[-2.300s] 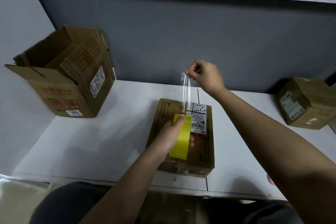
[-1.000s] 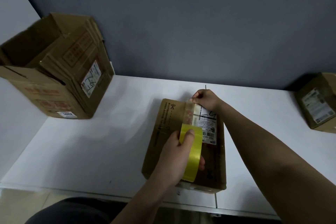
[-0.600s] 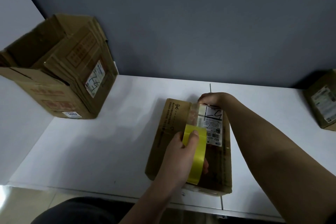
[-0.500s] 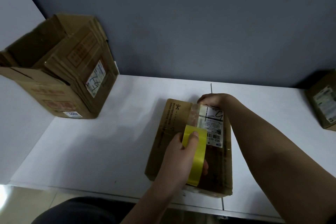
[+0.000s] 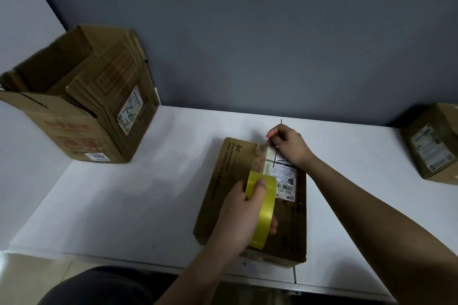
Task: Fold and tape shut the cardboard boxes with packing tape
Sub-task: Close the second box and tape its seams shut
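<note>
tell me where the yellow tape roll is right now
In the head view, the yellow tape roll is low and centre, gripped by the left hand on top of the middle cardboard box.

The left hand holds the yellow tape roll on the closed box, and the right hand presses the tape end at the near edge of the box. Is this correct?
Not quite. In the head view, the right hand presses the tape end at the far edge of the closed box, not the near one. The left hand does hold the yellow tape roll on it.

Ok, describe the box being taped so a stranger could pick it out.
On the white table, look to the near edge, in the middle. The flat closed box lies there under both hands; unlike its neighbours, a yellow tape roll sits on it.
</note>
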`<state>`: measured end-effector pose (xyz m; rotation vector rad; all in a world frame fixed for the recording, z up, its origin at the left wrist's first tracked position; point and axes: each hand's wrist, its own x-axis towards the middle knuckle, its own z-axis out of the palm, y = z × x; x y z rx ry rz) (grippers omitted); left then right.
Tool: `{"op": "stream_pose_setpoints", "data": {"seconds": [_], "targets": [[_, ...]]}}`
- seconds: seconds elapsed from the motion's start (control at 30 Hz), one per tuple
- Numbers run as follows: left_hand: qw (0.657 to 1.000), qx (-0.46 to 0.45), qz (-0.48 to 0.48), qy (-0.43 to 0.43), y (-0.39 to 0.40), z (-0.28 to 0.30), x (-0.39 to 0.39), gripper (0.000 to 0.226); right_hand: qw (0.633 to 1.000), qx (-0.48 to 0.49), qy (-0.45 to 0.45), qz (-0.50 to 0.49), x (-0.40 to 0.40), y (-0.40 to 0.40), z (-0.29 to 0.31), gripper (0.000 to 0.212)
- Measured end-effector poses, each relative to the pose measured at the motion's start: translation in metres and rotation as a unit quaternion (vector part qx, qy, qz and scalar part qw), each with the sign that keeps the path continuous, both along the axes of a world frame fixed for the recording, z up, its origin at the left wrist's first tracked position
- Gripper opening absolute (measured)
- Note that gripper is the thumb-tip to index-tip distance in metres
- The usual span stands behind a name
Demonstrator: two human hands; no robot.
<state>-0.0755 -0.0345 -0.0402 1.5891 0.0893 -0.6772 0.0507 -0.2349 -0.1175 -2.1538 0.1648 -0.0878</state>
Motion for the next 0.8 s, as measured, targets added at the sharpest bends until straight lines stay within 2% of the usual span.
{"op": "stream_pose_setpoints", "data": {"seconds": [0.1, 0.3, 0.53, 0.7, 0.8], "targets": [[1.0, 0.007, -0.001, -0.005, -0.0003, -0.0001, 0.0013, 0.03, 0.999, -0.02, 0.012, 0.048, -0.0063, 0.0031, 0.0059, 0.026], [1.0, 0.001, 0.009, -0.005, 0.0008, -0.0013, 0.0012, 0.03, 0.99, 0.071, 0.082, 0.086, -0.0058, 0.0049, 0.0077, 0.03], [1.0, -0.01, 0.001, -0.006, 0.0015, -0.001, 0.0016, 0.029, 0.984, 0.113, 0.108, 0.087, -0.0031, 0.0087, 0.0064, 0.038], [1.0, -0.01, -0.002, -0.003, 0.0019, -0.003, 0.0026, 0.027, 0.979, 0.094, 0.142, 0.111, -0.0031, 0.0065, 0.0048, 0.041], [1.0, -0.012, -0.002, 0.0, 0.0022, -0.002, 0.0024, 0.025, 0.982, -0.02, 0.138, 0.13, -0.001, 0.0043, 0.0004, 0.035]]}}
